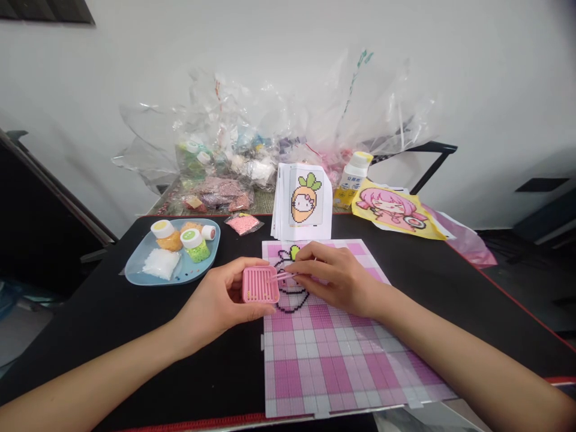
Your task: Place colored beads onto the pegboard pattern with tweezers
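Note:
My left hand (225, 292) grips a small pink ribbed bead tray (260, 281) by its edges, with a few tiny beads along its lower side. My right hand (335, 275) pinches pink tweezers (281, 276), whose tips reach over the tray. Under both lies a pink-and-white checked pegboard (333, 360). On it, black beads (290, 309) form an outline, with a patch of green beads (294, 252) at the top, partly hidden by my right hand. Behind the board stands a paper pattern (306, 201) of a carrot with a white cat face.
At left, a blue plate (135, 273) carries jars of orange beads (168, 239) and green beads (194, 247) and a bag of white beads (161, 264). A packet of pink beads (243, 224) lies nearby. Bagged supplies (220, 192), a white bottle (355, 171) and a yellow printed sheet (396, 210) sit behind.

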